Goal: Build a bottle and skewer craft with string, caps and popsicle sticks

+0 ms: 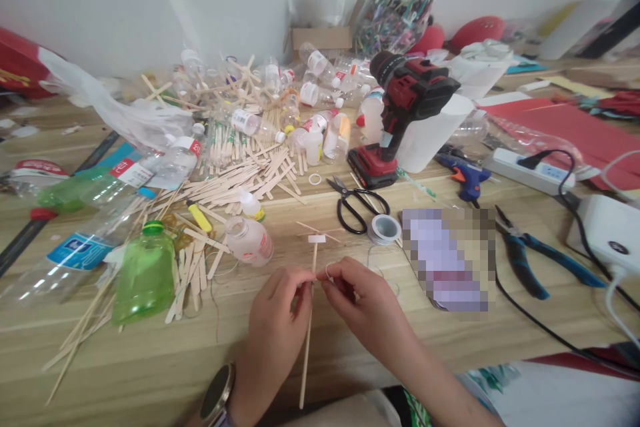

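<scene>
A thin wooden stick (306, 360) stands tilted between my hands, its lower end near the table's front edge. My left hand (280, 310) pinches this stick partway up. Close beside it, the fingers of my right hand (373, 310) are pinched together at the stick. A small whitish loop (329, 271) shows at the right fingertips; what they grip is too small to make out. At the stick's upper end sits a small white piece (317, 239), with another thin stick lying crosswise behind it. A spool (384, 229) and black-handled scissors (356, 203) lie just beyond my right hand.
Left are a green bottle (145, 273), a frosted bottle (249, 240) and scattered flat wooden sticks (240, 180). Plastic bottles pile up behind. A red cordless drill (400, 113) stands beyond the scissors. Right are a glue gun (465, 177), pliers (543, 247), cables and a power strip (530, 170).
</scene>
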Demonstrator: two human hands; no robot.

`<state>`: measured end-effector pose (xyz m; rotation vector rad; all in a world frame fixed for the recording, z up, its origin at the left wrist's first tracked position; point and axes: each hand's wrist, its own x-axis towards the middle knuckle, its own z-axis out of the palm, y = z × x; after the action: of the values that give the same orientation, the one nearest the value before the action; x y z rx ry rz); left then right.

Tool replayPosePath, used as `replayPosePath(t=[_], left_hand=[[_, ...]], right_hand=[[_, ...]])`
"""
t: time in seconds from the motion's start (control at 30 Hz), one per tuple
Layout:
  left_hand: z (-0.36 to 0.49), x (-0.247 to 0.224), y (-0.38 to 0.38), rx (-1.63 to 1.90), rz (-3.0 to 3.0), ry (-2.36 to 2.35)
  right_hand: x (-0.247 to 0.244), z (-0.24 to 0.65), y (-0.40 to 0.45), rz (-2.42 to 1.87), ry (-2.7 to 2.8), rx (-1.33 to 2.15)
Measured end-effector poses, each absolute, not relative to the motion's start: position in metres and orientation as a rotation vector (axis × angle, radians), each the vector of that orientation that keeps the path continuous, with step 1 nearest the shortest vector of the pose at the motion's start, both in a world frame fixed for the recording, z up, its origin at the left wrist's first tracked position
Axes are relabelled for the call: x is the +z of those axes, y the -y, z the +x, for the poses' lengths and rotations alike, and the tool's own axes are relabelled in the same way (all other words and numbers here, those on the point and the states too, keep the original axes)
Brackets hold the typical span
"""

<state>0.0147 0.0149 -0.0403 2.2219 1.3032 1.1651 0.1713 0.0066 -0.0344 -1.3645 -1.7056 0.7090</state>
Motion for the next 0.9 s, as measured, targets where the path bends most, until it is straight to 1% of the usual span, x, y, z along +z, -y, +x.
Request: replayPosePath(t=[0.13,0.9], left_hand=[[0.015,-0.041,-0.015,1.162,2.286,-1.316],[0.015,-0.039,-0.012,1.152,2.244,-1.294]], right_hand=[[-0.035,0.17,-0.008,-1.382,1.701,0.711],[-0.03,0.165,-0.017,-1.41,1.786,0.788]])
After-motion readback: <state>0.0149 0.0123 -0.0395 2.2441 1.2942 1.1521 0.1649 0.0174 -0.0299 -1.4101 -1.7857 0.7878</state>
